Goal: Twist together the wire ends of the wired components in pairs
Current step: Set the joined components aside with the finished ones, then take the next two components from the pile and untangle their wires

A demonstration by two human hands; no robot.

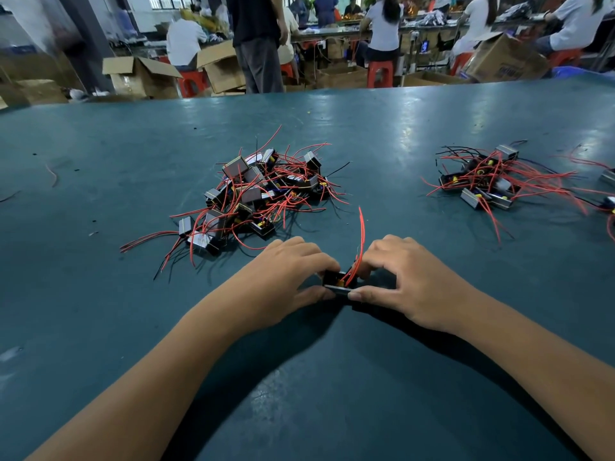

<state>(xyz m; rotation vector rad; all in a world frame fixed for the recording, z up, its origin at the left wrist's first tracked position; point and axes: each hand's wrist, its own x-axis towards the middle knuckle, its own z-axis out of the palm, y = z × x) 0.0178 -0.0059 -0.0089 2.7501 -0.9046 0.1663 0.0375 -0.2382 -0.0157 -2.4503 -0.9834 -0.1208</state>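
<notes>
Green bench [332, 377], busy workshop behind. Left hand [283, 271] and right hand [409, 277] together, both pinching one component [337, 282], its red wires [361, 234] sticking up. Big pile [259, 191] ahead looks undone; smaller pile [489, 178] at right is probably finished (twists too small to confirm). Most remains.

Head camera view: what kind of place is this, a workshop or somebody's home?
Most likely a factory assembly floor. A heap of small wired components lies on a big green worktable, open cardboard cartons stand on the floor, and rows of seated workers sit at long benches behind.
</notes>
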